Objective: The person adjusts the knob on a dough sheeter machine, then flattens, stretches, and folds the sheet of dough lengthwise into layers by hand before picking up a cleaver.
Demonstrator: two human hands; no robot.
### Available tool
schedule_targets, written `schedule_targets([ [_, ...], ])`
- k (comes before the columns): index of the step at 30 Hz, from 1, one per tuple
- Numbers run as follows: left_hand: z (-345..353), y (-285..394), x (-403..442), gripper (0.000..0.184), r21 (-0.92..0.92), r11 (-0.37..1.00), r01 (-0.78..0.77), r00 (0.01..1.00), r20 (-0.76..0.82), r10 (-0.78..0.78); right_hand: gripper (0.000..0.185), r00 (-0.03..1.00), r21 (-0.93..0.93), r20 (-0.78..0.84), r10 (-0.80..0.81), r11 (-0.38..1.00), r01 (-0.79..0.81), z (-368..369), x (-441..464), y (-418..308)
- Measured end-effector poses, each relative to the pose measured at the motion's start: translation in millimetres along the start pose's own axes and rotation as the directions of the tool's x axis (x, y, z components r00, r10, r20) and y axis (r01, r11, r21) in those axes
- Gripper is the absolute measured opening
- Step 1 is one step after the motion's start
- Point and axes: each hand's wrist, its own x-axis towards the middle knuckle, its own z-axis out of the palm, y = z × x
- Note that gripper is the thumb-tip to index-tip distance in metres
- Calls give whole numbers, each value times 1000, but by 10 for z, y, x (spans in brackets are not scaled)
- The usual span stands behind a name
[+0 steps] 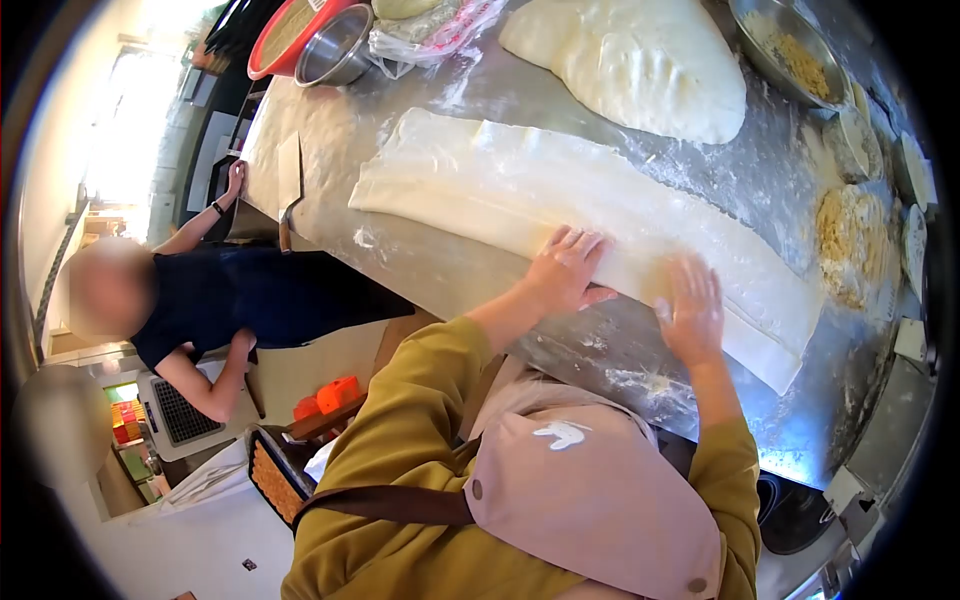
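Note:
A long flat sheet of pale dough (pixel 470 170) lies across the floured metal table (pixel 400 250), its near edge folded or rolled over into a thicker strip. My left hand (pixel 565 268) rests on that near edge around its middle, fingers stretched over the dough and thumb apart. Further right, my right hand (pixel 692 308) lies flat on the same edge with its fingers extended, blurred by motion. Both hands touch the dough without gripping it. Behind the sheet sits a large, smooth dough mass (pixel 650 65).
At the back left are a red basin (pixel 270 45), a steel bowl (pixel 335 45) and a plastic bag (pixel 440 35). A scraper (pixel 289 180) lies near the left edge. A metal bowl (pixel 790 55) and a crumbly yellowish pile (pixel 850 240) are right. Another person (pixel 215 290) stands left, touching the table.

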Motion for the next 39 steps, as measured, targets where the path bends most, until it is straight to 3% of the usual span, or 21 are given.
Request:
schedule_targets([
  [6,-166,-379,-195,72,-71,985,-159,987,22,161,64,995,-9,95,-1,1000,2,-53,-18,-168],
  [9,-345,-802,-338,70,54,998,-9,991,-133,16,71,996,-33,82,-31,999,33,20,206,-363],
  [12,-512,-1084,-417,70,-22,998,-50,996,-69,48,76,998,-76,19,-58,995,59,200,575,-809],
  [15,-483,-1225,-459,73,-94,991,-96,995,-36,93,73,999,-95,0,51,994,-51,401,650,-1123],
  [18,-476,-1289,-535,75,-91,988,-129,991,-55,124,72,995,-51,42,91,995,-89,439,527,-1109],
  [21,-627,-1400,-567,74,-130,990,-49,999,-28,46,71,995,-50,62,74,996,-71,386,602,-1108],
  [24,-807,-1701,-616,73,-65,995,-71,995,-68,67,70,999,-87,-35,27,996,-30,386,824,-1322],
  [27,-795,-1784,-651,73,-77,992,-101,994,-39,98,70,998,4,55,-23,1000,23,606,1049,-1586],
  [34,-843,-1943,-802,79,-66,989,-129,992,-12,128,66,996,-16,94,-8,1000,10,635,961,-1644],
  [39,-1146,-2242,-891,87,71,993,96,992,77,-102,65,985,22,128,-115,993,113,716,1336,-2025],
])
